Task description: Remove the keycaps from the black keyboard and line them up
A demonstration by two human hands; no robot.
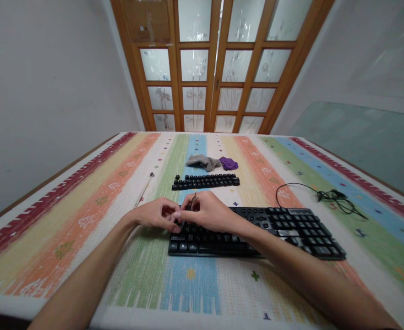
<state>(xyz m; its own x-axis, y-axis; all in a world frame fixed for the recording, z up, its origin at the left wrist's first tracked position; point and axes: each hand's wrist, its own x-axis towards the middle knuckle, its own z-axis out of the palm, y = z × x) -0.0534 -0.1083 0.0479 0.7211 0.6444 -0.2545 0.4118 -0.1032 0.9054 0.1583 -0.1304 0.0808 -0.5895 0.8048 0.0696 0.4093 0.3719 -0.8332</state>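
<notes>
A black keyboard (222, 249) lies across the striped cloth in front of me, partly covered by my hands and right forearm. At its upper left corner, my left hand (158, 214) is closed in a pinch, thumb and fingertips together. My right hand (210, 211) meets it there from over the keys, its fingers curled round a small, thin, dark object too unclear to name. Whatever lies between the left fingertips is mostly hidden. Just beyond the hands, loose black keycaps (205, 182) stand lined up in rows.
Past the keycaps lie a grey cloth (204, 162) and a purple cloth (228, 163). A thin white stick with a dark brush-like tip (151, 175) rests on the left. The keyboard's coiled cable (337, 196) lies at right. Wooden glass-paned doors (210, 91) stand behind the table.
</notes>
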